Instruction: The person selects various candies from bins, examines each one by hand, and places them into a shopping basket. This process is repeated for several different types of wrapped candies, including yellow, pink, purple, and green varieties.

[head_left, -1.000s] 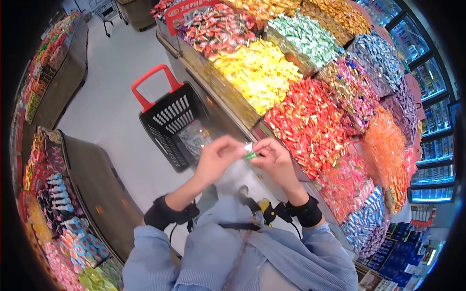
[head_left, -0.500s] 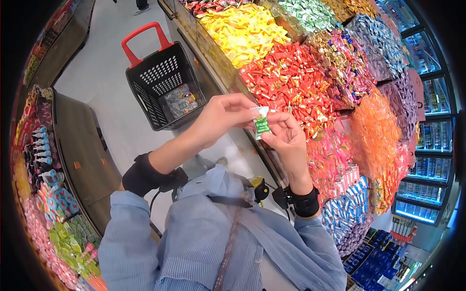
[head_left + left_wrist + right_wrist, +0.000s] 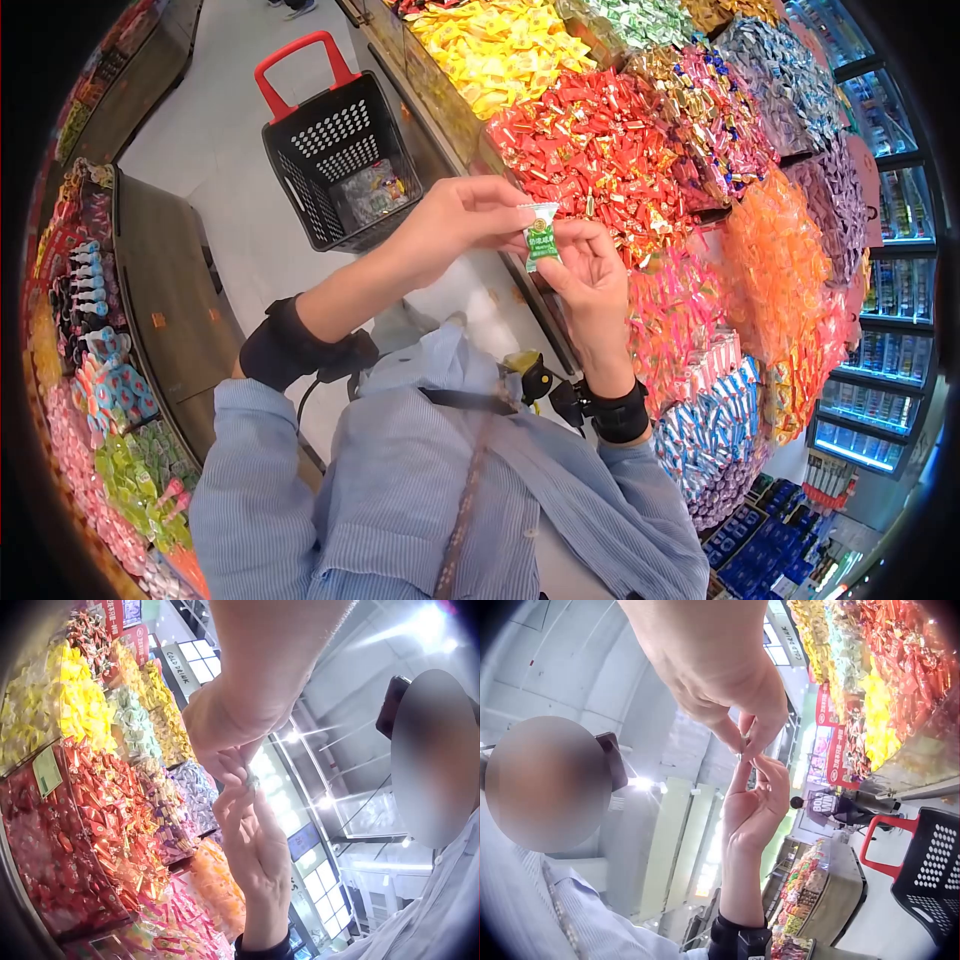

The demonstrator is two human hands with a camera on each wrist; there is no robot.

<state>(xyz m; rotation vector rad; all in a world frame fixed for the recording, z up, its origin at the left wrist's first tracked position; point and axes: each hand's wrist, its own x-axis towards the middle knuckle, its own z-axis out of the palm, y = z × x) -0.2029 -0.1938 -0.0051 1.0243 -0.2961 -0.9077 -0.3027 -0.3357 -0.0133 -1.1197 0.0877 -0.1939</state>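
Both hands hold one small green and white wrapped candy point(image 3: 541, 238) in front of the body in the head view. The left hand point(image 3: 452, 225) pinches its upper left edge between thumb and fingers. On the other side the right hand point(image 3: 592, 275) pinches its right edge, thumb against the wrapper. In the left wrist view the candy point(image 3: 253, 781) shows small between the fingertips of the left hand point(image 3: 232, 712) above and the right hand point(image 3: 259, 844) below. The right wrist view shows the fingertips meeting, with the candy mostly hidden.
A black basket point(image 3: 335, 140) with a red handle stands on the floor, a clear bag point(image 3: 378, 192) inside. Heaped red candies point(image 3: 590, 150) and yellow candies point(image 3: 495, 50) fill the display at the right. Another counter point(image 3: 170, 300) runs along the left.
Both hands have come higher in the head view with the candy between them, and its printed face now shows clearly. The view has shifted, with the basket appearing higher up.
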